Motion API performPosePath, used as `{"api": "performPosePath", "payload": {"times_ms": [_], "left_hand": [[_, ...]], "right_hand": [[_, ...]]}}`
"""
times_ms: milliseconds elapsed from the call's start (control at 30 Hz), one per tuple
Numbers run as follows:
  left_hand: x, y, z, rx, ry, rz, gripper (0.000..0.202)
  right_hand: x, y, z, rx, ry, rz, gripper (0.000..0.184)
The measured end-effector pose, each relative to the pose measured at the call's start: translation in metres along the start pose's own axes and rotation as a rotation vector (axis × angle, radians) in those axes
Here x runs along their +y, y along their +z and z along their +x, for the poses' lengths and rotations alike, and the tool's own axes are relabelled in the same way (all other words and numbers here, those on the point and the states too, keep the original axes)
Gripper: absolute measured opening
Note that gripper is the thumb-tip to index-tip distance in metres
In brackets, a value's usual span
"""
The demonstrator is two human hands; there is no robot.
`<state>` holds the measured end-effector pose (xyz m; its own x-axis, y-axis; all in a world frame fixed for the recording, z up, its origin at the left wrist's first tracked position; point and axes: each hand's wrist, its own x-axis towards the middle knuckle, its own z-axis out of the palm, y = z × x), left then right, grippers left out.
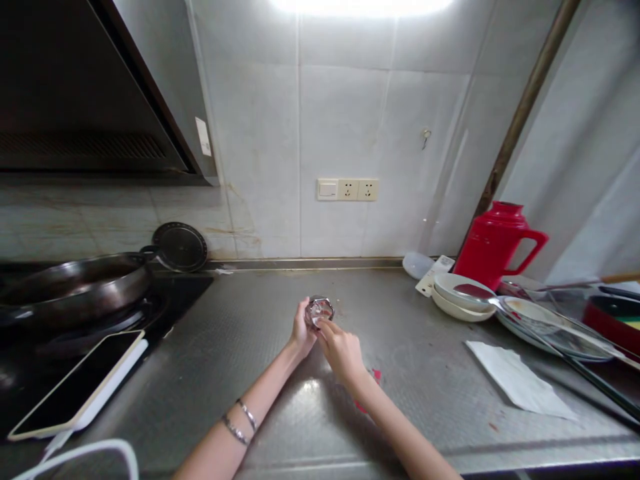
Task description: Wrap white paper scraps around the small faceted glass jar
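Note:
Over the middle of the metal counter (pixel 260 400), my left hand (pixel 301 335) is wrapped round a small clear glass (pixel 320 308) with a faceted rim. The glass is tilted so that its mouth faces me. My right hand (pixel 343 350) is closed at the near edge of the mouth, its fingertips reaching into the glass. Something whitish shows by those fingertips, too small to make out. Two silver bracelets circle my left forearm.
Left, a pan (pixel 75 293) stands on the black hob, with a phone (pixel 80 383) in front. To the right are stacked bowls (pixel 463 300), a red thermos jug (pixel 493 247), plates with utensils and a white tissue (pixel 520 380). Red scraps (pixel 376 375) lie near my right wrist.

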<state>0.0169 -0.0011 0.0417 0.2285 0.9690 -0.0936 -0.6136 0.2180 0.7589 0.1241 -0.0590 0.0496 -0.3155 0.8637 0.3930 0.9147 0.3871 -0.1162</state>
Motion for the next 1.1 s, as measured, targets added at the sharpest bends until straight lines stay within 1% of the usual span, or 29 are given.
{"api": "performPosePath", "payload": {"times_ms": [100, 167, 233, 267, 333, 400, 467, 500, 533, 600, 700, 767, 900, 1000, 1100], "left_hand": [[0.008, -0.001, -0.001, -0.114, -0.001, -0.032, 0.042], [0.017, -0.003, -0.003, -0.208, -0.056, -0.038, 0.04], [0.027, -0.006, -0.003, -0.278, -0.113, -0.053, 0.044], [0.032, -0.009, -0.003, -0.295, -0.156, -0.049, 0.046], [0.038, -0.013, -0.003, -0.291, -0.258, 0.045, 0.049], [0.038, -0.017, -0.001, -0.27, -0.348, 0.176, 0.05], [0.033, -0.018, 0.001, -0.212, -0.396, 0.263, 0.047], [0.03, -0.018, 0.002, -0.176, -0.4, 0.277, 0.045], [0.027, -0.018, 0.003, -0.141, -0.393, 0.276, 0.042], [0.023, -0.016, 0.005, -0.088, -0.334, 0.255, 0.034], [0.022, -0.014, 0.005, -0.028, -0.202, 0.226, 0.025], [0.023, -0.012, 0.004, 0.006, -0.137, 0.194, 0.024], [0.026, -0.007, 0.003, 0.043, -0.064, 0.112, 0.021], [0.024, -0.005, 0.002, 0.056, 0.0, 0.048, 0.021], [0.02, -0.003, 0.001, 0.057, 0.08, 0.004, 0.023]], "right_hand": [[0.02, -0.003, 0.002, -0.021, -0.161, -0.062, 0.027], [0.034, -0.009, 0.004, -0.03, -0.297, -0.13, 0.028], [0.046, -0.018, 0.006, -0.028, -0.423, -0.22, 0.026], [0.05, -0.022, 0.008, -0.041, -0.501, -0.27, 0.025], [0.055, -0.028, 0.012, -0.061, -0.64, -0.356, 0.024], [0.057, -0.031, 0.016, -0.079, -0.767, -0.405, 0.023], [0.056, -0.034, 0.021, -0.078, -0.861, -0.422, 0.025], [0.055, -0.035, 0.023, -0.07, -0.883, -0.426, 0.025], [0.054, -0.036, 0.025, -0.056, -0.886, -0.429, 0.025], [0.05, -0.038, 0.026, -0.024, -0.84, -0.442, 0.022], [0.044, -0.04, 0.024, 0.005, -0.715, -0.445, 0.019], [0.041, -0.037, 0.021, 0.013, -0.624, -0.42, 0.025], [0.033, -0.025, 0.014, -0.006, -0.438, -0.339, 0.035], [0.022, -0.013, 0.009, -0.018, -0.307, -0.247, 0.036], [0.005, 0.0, 0.003, 0.003, -0.173, -0.094, 0.033]]}}
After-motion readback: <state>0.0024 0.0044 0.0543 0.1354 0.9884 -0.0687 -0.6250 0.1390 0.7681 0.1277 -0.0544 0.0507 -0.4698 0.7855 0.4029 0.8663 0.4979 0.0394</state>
